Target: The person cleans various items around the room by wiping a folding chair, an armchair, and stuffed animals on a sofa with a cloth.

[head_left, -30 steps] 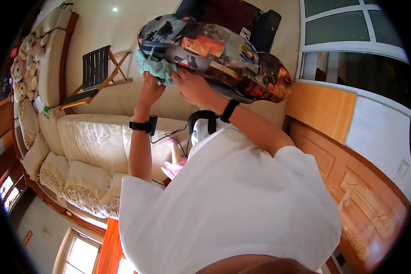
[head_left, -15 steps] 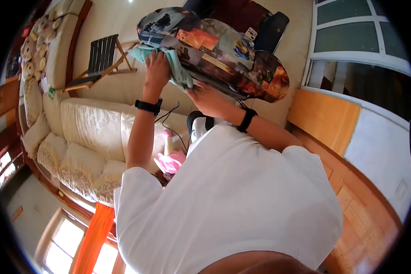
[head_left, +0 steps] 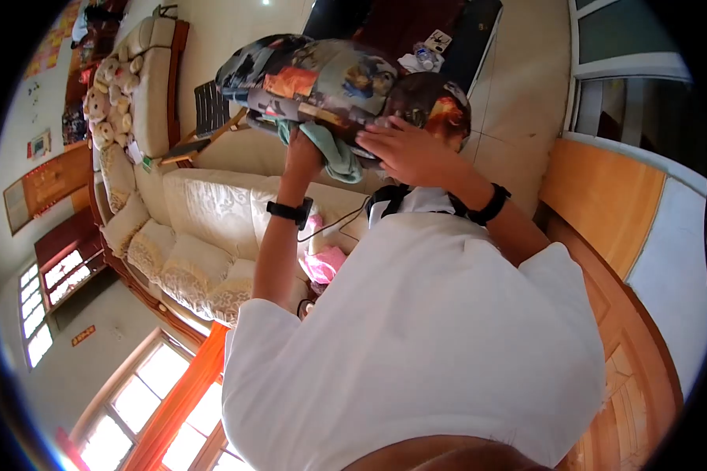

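Up from the green cloth (head_left: 336, 157), the right hand (head_left: 410, 155) has shifted onto the printed board (head_left: 334, 74), fingers extended; the left hand (head_left: 304, 155) clutches cloth. Board: toward twelve o'clock, long axis nine-thirty to three-thirty, lettering too small.

One cloth (head_left: 336, 155), one patterned object (head_left: 334, 74), two wristbands (head_left: 491, 206) show.

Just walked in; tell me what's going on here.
A person in a white shirt is working at a bulky, picture-printed object. The left hand holds a green cloth at its lower edge, fingertips hidden. The right hand lies against its near side, fingers extended. A pale sofa stands to the left.
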### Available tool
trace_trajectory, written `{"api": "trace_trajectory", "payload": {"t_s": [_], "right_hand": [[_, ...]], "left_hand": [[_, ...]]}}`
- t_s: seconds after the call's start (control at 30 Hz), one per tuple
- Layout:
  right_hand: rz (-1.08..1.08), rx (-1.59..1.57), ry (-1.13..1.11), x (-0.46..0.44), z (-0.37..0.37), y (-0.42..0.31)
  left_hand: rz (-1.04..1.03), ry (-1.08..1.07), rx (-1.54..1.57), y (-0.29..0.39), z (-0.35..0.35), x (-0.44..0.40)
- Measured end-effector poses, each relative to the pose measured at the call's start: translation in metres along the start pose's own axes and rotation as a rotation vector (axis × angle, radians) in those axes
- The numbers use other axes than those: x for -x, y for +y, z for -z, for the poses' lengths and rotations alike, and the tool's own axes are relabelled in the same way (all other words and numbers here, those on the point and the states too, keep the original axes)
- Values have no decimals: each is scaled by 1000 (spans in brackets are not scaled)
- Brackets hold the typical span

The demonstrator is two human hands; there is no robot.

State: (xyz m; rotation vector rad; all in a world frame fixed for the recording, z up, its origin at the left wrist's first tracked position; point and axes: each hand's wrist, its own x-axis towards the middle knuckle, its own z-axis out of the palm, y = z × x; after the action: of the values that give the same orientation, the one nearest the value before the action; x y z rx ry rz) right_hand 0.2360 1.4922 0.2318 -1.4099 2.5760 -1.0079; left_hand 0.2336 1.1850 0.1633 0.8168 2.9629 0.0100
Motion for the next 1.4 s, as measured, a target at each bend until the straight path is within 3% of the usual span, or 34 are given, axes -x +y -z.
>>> {"api": "trace_trajectory", "payload": {"t_s": [0.03,0.07,0.1,0.17,0.23,0.3,0.33,0.4,0.47,0.53,0.63,0.7,0.77,0.8,0.87,1.0,1.13,1.2,1.27,1.4], "right_hand": [[-11,-2,17,13,14,9],[-195,-123,-120,27,32,19],[-373,-242,-256,39,53,30],[-659,-285,-55,64,90,47],[-756,-147,201,120,65,93],[-800,-84,198,173,61,118],[-832,-93,223,186,65,111],[-1015,-92,211,208,82,103],[-1020,-150,285,216,83,98],[-1019,-233,344,214,69,84],[-903,-366,301,191,51,91],[-808,-668,139,175,43,112],[-730,-566,110,145,42,116],[-644,-478,61,132,40,114],[-689,-512,-11,116,20,120],[-848,-417,-52,89,-22,116],[-841,-542,-44,92,-26,119],[-843,-514,-62,94,-22,112],[-829,-498,-63,97,-16,117],[-831,-857,-39,108,-7,117]], "left_hand": [[8,-123,9,13,1,-2],[14,-250,16,28,3,-3],[-29,-104,-20,44,0,-2],[-35,-16,-41,78,7,-13],[-35,43,-61,103,4,-14],[-56,-311,-103,109,1,-14],[-94,-322,-114,106,2,-13],[-118,-120,-14,113,5,-14],[-138,-30,91,114,10,-18],[-60,-212,158,117,21,-12],[-134,-67,290,113,28,-7],[-188,11,379,104,30,-8],[-215,-185,359,93,38,-15],[-225,-181,370,93,43,-17],[-161,-277,419,99,59,-29],[-76,-98,597,110,85,-31],[25,-169,584,94,99,-11],[202,-336,924,80,112,-1],[169,-212,993,81,133,-3],[172,139,1022,82,143,7]]}}
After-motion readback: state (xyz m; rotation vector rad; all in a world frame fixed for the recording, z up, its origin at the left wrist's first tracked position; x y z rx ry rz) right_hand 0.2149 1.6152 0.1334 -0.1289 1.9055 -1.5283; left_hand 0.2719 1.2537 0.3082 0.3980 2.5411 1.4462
